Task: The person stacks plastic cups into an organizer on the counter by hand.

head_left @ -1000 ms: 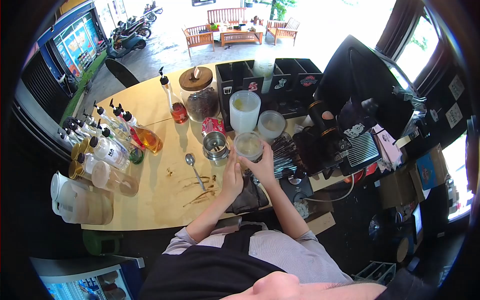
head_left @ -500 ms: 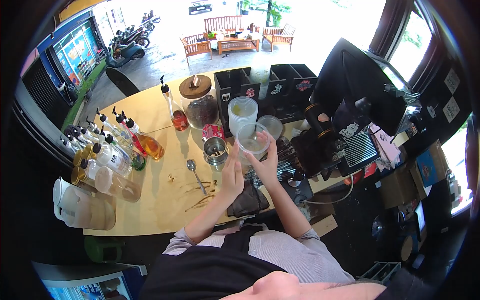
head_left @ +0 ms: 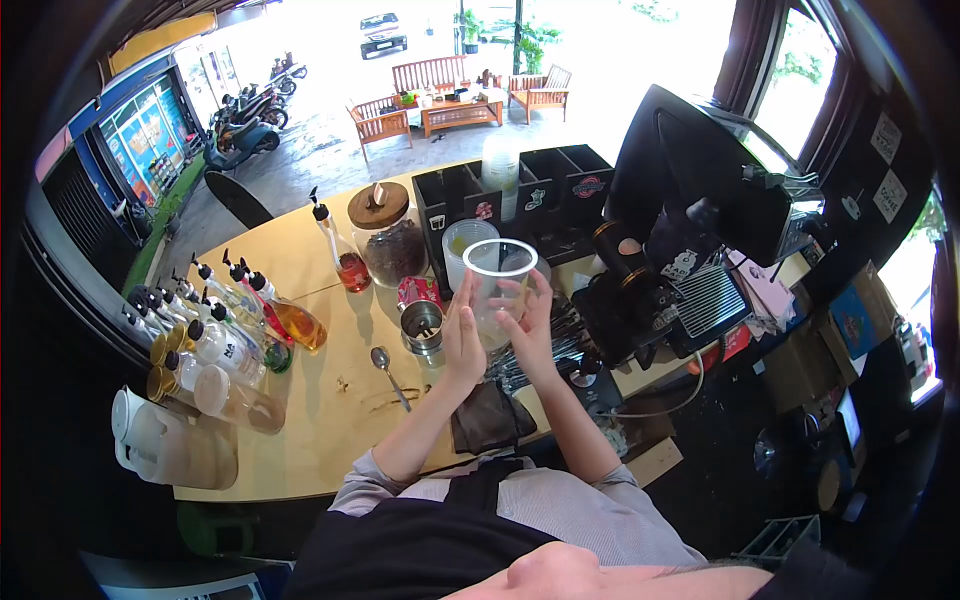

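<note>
Between my two hands is a clear plastic cup (head_left: pixel 497 290), its wide rim facing up and away. My left hand (head_left: pixel 463 340) lies along the cup's left side with fingers straight. My right hand (head_left: pixel 532 318) curls around the right side, thumb toward the front. Just behind the cup stands a stack of clear plastic cups (head_left: pixel 462 240). Left of my hands, a metal cup (head_left: pixel 422 328) sits beside a red crumpled packet (head_left: pixel 417 290). A spoon (head_left: pixel 390 377) lies on the wooden counter (head_left: pixel 320 420), near brown smears.
Pump bottles (head_left: pixel 290 310) and a lidded pitcher (head_left: pixel 170 440) crowd the left side. A glass jar (head_left: pixel 390 240) with a wooden lid stands at the back beside a black organizer (head_left: pixel 440 190). To the right is an espresso machine (head_left: pixel 680 190); a dark cloth (head_left: pixel 490 418) lies at the front edge.
The held cup has turned from showing its open mouth to showing more of its side. My right fingers have spread further around it. The camera view has shifted slightly.
</note>
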{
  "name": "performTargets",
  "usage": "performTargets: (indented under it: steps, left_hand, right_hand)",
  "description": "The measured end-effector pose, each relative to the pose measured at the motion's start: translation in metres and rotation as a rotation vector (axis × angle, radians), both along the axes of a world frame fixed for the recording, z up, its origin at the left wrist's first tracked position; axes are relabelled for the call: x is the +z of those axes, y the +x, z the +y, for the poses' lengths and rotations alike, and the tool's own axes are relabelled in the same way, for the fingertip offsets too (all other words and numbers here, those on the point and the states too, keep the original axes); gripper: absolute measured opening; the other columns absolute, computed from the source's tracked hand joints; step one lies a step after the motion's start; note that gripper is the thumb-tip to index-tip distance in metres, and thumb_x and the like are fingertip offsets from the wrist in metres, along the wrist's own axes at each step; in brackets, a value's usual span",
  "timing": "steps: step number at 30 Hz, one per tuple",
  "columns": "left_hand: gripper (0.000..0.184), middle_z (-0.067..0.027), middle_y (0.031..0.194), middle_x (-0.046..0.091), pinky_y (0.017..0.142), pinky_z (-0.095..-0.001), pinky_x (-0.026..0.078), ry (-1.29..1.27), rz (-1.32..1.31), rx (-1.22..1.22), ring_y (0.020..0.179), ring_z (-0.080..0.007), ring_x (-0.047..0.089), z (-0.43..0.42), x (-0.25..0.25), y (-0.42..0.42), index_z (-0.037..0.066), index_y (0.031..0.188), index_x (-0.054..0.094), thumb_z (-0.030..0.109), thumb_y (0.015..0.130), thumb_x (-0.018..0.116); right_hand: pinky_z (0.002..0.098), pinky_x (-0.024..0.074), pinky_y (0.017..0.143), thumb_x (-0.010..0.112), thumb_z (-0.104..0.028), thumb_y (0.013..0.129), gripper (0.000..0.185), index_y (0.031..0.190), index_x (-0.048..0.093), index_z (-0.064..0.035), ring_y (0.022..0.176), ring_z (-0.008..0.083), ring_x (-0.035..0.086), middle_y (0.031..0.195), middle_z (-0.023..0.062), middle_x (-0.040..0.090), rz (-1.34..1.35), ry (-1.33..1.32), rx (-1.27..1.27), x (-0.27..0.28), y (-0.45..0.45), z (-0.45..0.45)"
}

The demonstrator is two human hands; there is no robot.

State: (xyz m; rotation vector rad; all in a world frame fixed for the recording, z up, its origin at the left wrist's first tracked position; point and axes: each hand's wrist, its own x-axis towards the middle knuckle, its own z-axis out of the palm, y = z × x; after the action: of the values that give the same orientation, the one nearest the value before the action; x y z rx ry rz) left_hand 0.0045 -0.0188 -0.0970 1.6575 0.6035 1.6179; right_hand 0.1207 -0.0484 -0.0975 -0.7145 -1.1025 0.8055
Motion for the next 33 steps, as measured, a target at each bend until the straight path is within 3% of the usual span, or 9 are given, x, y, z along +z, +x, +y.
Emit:
performTargets:
  steps: [3, 9, 11, 13, 15, 19, 24, 27, 33]
  left_hand:
    - [0.055, -0.019, 0.149, 0.047, 0.114, -0.0393, 0.035, 0.0, 0.021, -0.04, 0.136, -0.0283, 0.048, 0.012, 0.023, -0.003, -0.002, 0.151, 0.036, 0.034, 0.11, 0.026]
    - [0.049, -0.0196, 0.145, 0.052, 0.113, -0.0374, 0.035, 0.153, 0.088, -0.008, 0.135, -0.0273, 0.05, 0.063, 0.073, -0.007, -0.002, 0.148, 0.042, 0.026, 0.11, 0.029]
    - [0.048, -0.0201, 0.142, 0.054, 0.114, -0.0375, 0.035, 0.18, 0.1, 0.008, 0.136, -0.0279, 0.049, 0.078, 0.089, -0.007, -0.002, 0.146, 0.044, 0.024, 0.109, 0.03]
    - [0.046, -0.0204, 0.142, 0.055, 0.114, -0.0379, 0.035, 0.233, 0.207, 0.045, 0.135, -0.0301, 0.05, 0.094, 0.101, -0.006, -0.003, 0.144, 0.046, 0.023, 0.109, 0.032]
    - [0.045, -0.0222, 0.138, 0.057, 0.112, -0.0387, 0.037, 0.307, 0.241, 0.075, 0.133, -0.0339, 0.052, 0.114, 0.108, -0.003, -0.001, 0.143, 0.049, 0.023, 0.108, 0.033]
    - [0.043, -0.0261, 0.132, 0.059, 0.108, -0.0416, 0.04, 0.349, 0.341, 0.147, 0.127, -0.0407, 0.054, 0.149, 0.123, 0.003, 0.001, 0.141, 0.051, 0.023, 0.107, 0.034]
    - [0.041, -0.0275, 0.131, 0.059, 0.108, -0.0453, 0.041, 0.361, 0.439, 0.199, 0.125, -0.0424, 0.054, 0.19, 0.131, 0.012, 0.0, 0.137, 0.054, 0.02, 0.105, 0.037]
    - [0.042, -0.0273, 0.132, 0.058, 0.108, -0.0452, 0.04, 0.377, 0.473, 0.21, 0.125, -0.0427, 0.054, 0.203, 0.131, 0.019, 0.0, 0.139, 0.052, 0.02, 0.105, 0.037]
    - [0.045, -0.0254, 0.141, 0.052, 0.11, -0.0433, 0.04, 0.34, 0.481, 0.111, 0.13, -0.0412, 0.05, 0.206, 0.129, 0.035, 0.002, 0.144, 0.046, 0.019, 0.104, 0.037]
  right_hand:
    - [0.0356, 0.0487, 0.099, 0.065, -0.004, 0.091, 0.069, 0.146, 0.023, -0.0081, 0.114, 0.022, 0.06, 0.132, 0.0161, 0.052, 0.038, -0.029, -0.066, 0.008, 0.019, 0.014]
    - [0.0279, 0.0543, 0.08, 0.073, -0.01, 0.089, 0.06, 0.138, 0.039, -0.0064, 0.103, 0.0186, 0.062, 0.12, 0.0111, 0.053, -0.002, 0.002, -0.257, 0.059, 0.053, 0.055]
    - [0.0271, 0.0535, 0.078, 0.077, -0.013, 0.086, 0.061, 0.135, 0.041, -0.0055, 0.101, 0.0171, 0.062, 0.117, 0.0112, 0.054, -0.247, -0.001, -0.431, 0.078, 0.064, 0.071]
    - [0.0269, 0.0531, 0.076, 0.082, -0.016, 0.081, 0.065, 0.131, 0.043, -0.0045, 0.099, 0.0167, 0.06, 0.114, 0.0116, 0.054, -0.21, 0.036, -0.468, 0.1, 0.067, 0.084]
    - [0.0297, 0.0526, 0.078, 0.087, -0.022, 0.076, 0.068, 0.126, 0.045, -0.0039, 0.097, 0.018, 0.06, 0.113, 0.0116, 0.053, -0.471, 0.103, -0.719, 0.118, 0.078, 0.105]
    - [0.0395, 0.0511, 0.087, 0.089, -0.027, 0.07, 0.083, 0.135, 0.045, -0.0019, 0.098, 0.0275, 0.06, 0.114, 0.0169, 0.057, -0.777, 0.242, -0.943, 0.164, 0.084, 0.132]
    - [0.0464, 0.0486, 0.094, 0.087, -0.033, 0.07, 0.082, 0.133, 0.048, -0.0009, 0.109, 0.0385, 0.059, 0.114, 0.022, 0.06, -0.838, 0.191, -0.891, 0.178, 0.09, 0.183]
    - [0.0468, 0.0486, 0.095, 0.087, -0.037, 0.07, 0.08, 0.13, 0.049, -0.0017, 0.112, 0.0389, 0.058, 0.117, 0.0221, 0.059, -0.963, 0.128, -0.831, 0.178, 0.092, 0.206]
    - [0.046, 0.0483, 0.099, 0.081, -0.044, 0.075, 0.086, 0.143, 0.045, -0.0062, 0.118, 0.0386, 0.056, 0.125, 0.0202, 0.055, -1.118, 0.059, -0.82, 0.162, 0.094, 0.229]
